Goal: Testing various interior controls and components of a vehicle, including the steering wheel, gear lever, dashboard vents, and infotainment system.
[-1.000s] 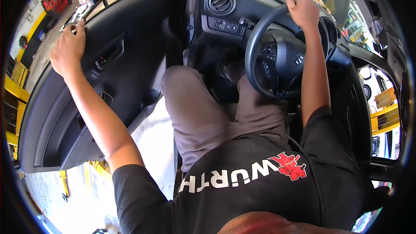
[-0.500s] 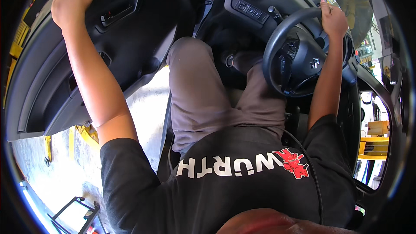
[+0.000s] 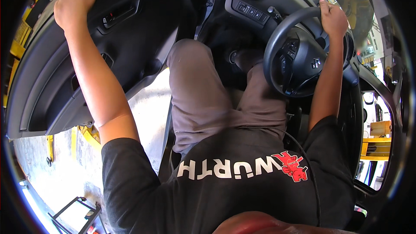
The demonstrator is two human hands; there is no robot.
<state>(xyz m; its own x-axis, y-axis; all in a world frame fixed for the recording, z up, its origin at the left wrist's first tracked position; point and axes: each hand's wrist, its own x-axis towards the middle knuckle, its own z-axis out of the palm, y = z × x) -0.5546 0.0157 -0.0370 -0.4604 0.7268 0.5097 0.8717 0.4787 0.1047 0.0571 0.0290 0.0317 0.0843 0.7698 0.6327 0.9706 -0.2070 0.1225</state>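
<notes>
Fingers of the right hand (image 3: 333, 21) are holding the rim of the wheel (image 3: 299, 58) at its far right, thumb pointing forward. Wheel is sitting beside the right knee (image 3: 256, 73), probably firm, not slippery, rim suiting a full grasp. Left hand (image 3: 76, 6) is resting at the open door's top edge, its fingertips partly hiding; can't tell how tightly closed. Door (image 3: 134, 39) is likely hanging heavy, stiff, best held there. Left arm (image 3: 97, 80) is angling outward, elbow slightly bending; right arm (image 3: 327, 80) is lying nearly straight ahead.
</notes>
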